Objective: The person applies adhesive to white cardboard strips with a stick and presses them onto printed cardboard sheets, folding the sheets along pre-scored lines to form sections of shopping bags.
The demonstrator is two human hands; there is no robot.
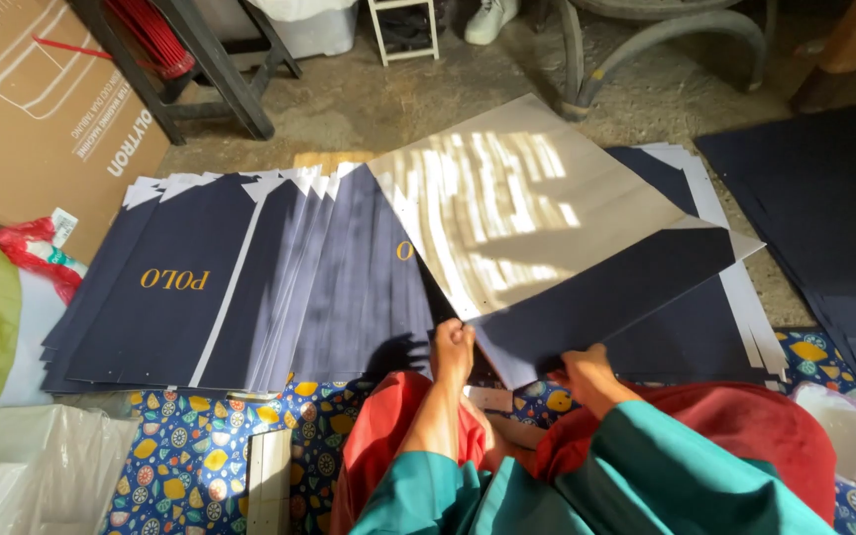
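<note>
Head view, sheet: a large flat card sheet [547, 238], pale on its upper face with a dark navy band along its near edge, lies tilted over the fanned stack of navy sheets [250, 287], right of middle.
Head view, left hand [453, 347]: fingers pinched on the near left corner of the sheet, thumb underneath as far as can be told.
Head view, right hand [587, 372]: closed on the sheet's near edge, further right, fingers curled over it.
Head view, surroundings: patterned floor cloth [200, 446] near; cardboard box [42, 109] far left; more navy sheets [824, 218] at right.
Step in hand: judged as lifting or turning the top sheet clear of the stack.
Next move calls for: both grips kept even, so the sheet swings without creasing or dragging its neighbours.
</note>
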